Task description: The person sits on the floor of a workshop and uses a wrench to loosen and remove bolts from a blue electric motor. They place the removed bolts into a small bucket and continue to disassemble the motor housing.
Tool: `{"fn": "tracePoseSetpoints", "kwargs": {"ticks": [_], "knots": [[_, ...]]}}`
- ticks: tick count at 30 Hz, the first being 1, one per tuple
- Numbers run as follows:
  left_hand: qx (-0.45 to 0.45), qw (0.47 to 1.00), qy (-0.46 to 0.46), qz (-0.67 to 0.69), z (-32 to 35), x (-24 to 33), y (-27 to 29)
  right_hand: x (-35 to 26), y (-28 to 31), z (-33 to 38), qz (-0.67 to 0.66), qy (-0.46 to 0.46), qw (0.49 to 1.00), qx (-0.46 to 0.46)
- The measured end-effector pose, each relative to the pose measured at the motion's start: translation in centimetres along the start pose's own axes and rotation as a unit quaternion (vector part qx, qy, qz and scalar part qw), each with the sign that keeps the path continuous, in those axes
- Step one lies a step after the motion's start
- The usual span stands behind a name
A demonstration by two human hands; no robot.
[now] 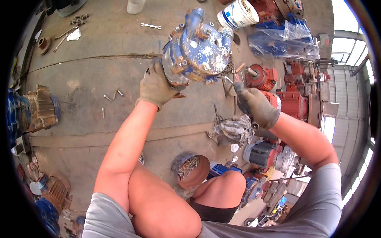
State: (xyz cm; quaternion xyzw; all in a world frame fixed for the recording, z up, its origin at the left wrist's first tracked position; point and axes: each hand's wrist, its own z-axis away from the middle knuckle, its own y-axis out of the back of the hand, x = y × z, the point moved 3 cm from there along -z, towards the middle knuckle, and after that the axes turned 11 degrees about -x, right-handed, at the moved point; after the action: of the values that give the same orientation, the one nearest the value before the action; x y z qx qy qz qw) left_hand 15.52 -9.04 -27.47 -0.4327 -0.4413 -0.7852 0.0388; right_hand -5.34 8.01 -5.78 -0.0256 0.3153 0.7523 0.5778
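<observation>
A worn blue pump casing [204, 53] with chipped paint and rusty patches stands on the floor ahead of me. My left hand [154, 85], in a dirty grey-brown work glove, is closed on the lower left rim of the casing; the fingertips are partly hidden behind it. To the right, my gloved right hand [256, 104] is wrapped round a metal wrench [228, 79]. One end of the wrench reaches the casing's lower right edge, and a ring-shaped end shows below the glove. Whether the upper end sits on a bolt is too small to tell.
Loose bolts [107, 97] and an open-ended spanner [151, 26] lie on the floor. Near my knees stands a round container of bolts [193, 170], with crumpled plastic [232, 131] beyond it. Red motors [262, 77] and a white bucket [238, 15] line the right side.
</observation>
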Motion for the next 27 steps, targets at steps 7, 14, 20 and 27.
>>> {"fn": "tracePoseSetpoints", "kwargs": {"ticks": [7,14,20,27], "knots": [[-0.037,0.999,0.014,0.025,0.1,1.1,0.8,-1.6,-11.0,3.8,-0.431,-0.072,0.898,0.052],[-0.006,1.0,-0.016,0.022,0.0,1.4,0.4,-0.4,-5.2,2.2,-0.367,0.058,0.902,-0.219],[0.014,0.999,-0.027,0.034,0.1,1.3,0.0,-0.7,-7.1,-1.2,-0.625,0.126,0.696,-0.331],[-0.022,0.999,-0.005,0.035,0.7,2.0,1.9,-4.4,-12.9,-0.4,-0.762,0.179,0.571,-0.247]]}}
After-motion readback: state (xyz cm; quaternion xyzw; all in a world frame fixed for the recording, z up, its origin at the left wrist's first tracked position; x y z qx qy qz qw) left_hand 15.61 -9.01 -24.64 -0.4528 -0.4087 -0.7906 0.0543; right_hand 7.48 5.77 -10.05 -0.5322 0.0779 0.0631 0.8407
